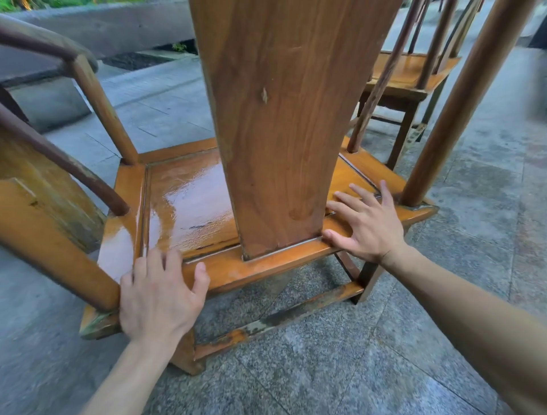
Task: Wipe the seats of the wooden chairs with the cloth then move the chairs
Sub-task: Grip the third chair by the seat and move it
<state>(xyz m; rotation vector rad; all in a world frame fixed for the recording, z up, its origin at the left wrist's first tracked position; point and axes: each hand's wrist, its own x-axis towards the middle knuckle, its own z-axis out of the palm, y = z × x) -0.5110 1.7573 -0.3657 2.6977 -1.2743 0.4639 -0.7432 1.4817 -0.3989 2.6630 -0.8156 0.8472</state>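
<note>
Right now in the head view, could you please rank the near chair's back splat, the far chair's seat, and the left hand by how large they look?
1. Back splat, by far the largest.
2. Left hand.
3. Far chair's seat, partly hidden behind rails.

The hand is nearer the camera, so ranks 2 and 3 say nothing of true size.

outdoor patio, probably | granite paving [325, 370] | greenery [44, 3] | wooden chairs [189, 201]

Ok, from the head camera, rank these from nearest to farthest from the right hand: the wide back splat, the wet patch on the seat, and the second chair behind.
From the right hand:
1. Back splat, just left of the fingers, at its base.
2. Wet patch, on the seat panel left of the splat.
3. Second chair, behind, at upper right.
</note>
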